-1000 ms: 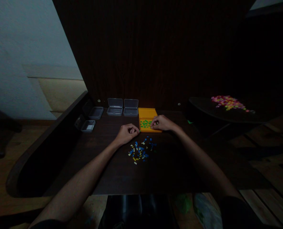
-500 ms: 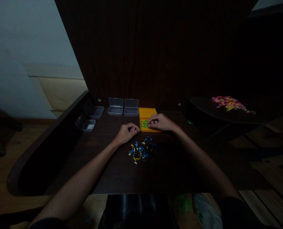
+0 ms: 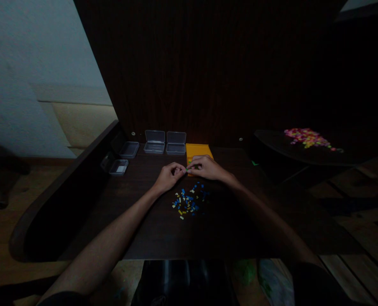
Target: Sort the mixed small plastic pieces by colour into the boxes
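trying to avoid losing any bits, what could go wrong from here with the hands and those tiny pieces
The tiny green piece at the fingertips of the left hand and right hand could slip out of the pinch.

If dropped, it might land among the loose blue, yellow and whitish pieces nearby.

The right hand covers part of the open orange case, so it could nudge it.

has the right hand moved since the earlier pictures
Yes, to the left: judged against the orange box, the right hand has shifted across toward the box's left edge, its fingertips now close to the left hand.
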`<state>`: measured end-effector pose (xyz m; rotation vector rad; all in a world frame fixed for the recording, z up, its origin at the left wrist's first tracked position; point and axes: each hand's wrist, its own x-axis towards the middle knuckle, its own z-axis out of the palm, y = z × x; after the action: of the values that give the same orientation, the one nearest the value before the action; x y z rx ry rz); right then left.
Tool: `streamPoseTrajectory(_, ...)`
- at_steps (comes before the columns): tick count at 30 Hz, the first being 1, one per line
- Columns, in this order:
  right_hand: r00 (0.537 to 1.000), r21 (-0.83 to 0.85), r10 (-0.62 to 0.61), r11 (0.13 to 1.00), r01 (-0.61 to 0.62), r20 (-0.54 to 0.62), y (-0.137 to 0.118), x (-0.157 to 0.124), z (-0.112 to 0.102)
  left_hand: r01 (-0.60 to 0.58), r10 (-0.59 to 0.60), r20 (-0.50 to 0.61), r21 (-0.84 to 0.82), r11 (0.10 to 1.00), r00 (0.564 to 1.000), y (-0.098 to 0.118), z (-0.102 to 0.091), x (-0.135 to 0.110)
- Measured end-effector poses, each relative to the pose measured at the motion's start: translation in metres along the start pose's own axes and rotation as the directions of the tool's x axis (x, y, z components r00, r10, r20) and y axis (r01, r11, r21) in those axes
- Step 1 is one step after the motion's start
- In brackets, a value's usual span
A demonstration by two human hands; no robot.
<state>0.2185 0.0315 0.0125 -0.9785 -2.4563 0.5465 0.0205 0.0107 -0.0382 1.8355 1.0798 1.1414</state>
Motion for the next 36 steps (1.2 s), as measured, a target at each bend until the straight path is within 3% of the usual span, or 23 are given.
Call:
streamPoseTrajectory(8, 1.0, 0.043, -0.014, 0.999, 0.013, 0.022, 0.005, 0.001, -0.007, -0.041, 0.041, 0.006, 0.069, 0.997, 0.999, 0.003, 0.001, -0.001)
streamPoseTrajectory(12, 0.998, 0.02, 0.064, 0.998, -0.064, 0.004, 0.024, -0.003, -0.022, -0.078, 0.075, 0.027, 0.124, 0.989, 0.997, 0.002, 0.001, -0.001)
streamPoseTrajectory(18, 0.981, -0.029, 0.147, 0.989, -0.145, 0.126, 0.047, -0.007, -0.022, -0.091, 0.082, 0.058, 0.177, 0.98, 0.995, 0.0, 0.002, -0.001)
streamPoseTrajectory(21, 0.976, -0.049, 0.128, 0.991, -0.121, 0.175, 0.049, -0.007, -0.016, -0.119, 0.104, 0.083, 0.205, 0.972, 0.991, -0.001, 0.002, -0.001)
streamPoseTrajectory(36, 0.988, -0.152, 0.109, 0.984, -0.091, 0.111, 0.04, -0.007, -0.018, -0.145, 0.123, 0.103, 0.251, 0.957, 0.987, -0.003, 0.002, -0.001)
